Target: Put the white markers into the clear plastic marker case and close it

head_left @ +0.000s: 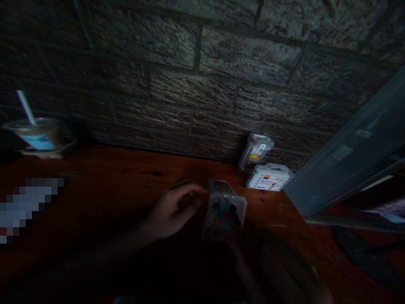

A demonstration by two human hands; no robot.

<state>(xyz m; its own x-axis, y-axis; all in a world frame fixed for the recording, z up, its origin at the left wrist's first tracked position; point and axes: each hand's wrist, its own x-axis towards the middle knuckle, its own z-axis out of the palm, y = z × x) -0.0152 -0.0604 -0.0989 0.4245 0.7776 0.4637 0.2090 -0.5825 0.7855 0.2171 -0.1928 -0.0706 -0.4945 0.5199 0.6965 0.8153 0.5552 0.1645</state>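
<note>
A clear plastic box (243,203) stands on the wooden table with its open end toward me. Inside are several round-ended pieces (225,214) in green, blue, red, yellow and black, perhaps pens seen end-on; the dimness hides their kind. Just left of the box, my left hand (177,209) has thumb and forefinger curved and apart, with nothing visible between them. To the near right of the box lies my right hand (272,261) in deep shadow. A finger of it reaches toward the box's near edge; its grip and any contact are too dark to make out.
Behind the box, a white carry case (270,177) and a clear upright container (256,152) stand by the brick wall (177,84). A drink cup with a straw (39,135) stands far left. A grey metal post (335,156) rises at the table's right edge.
</note>
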